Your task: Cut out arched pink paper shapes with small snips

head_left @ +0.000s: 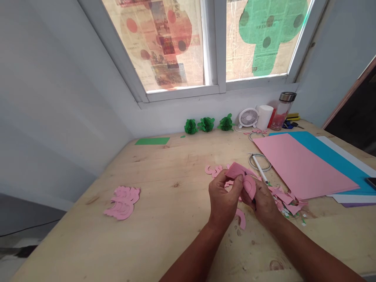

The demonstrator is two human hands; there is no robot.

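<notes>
Right of centre, the left hand point(225, 196) pinches pink paper point(235, 170), fingers closed; the right hand point(263, 201) curls closed at its edge, its hold partly hidden. Newspaper point(173, 74), upper centre, bears illegible print.

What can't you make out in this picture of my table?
Head view, behind the right hand and pink paper: most of the dark item held there.
Head view, cut off by the right edge: the black object.
Head view, too small: the newspaper's fine print.
Head view, under other sheets: most of the purple sheet.
</notes>
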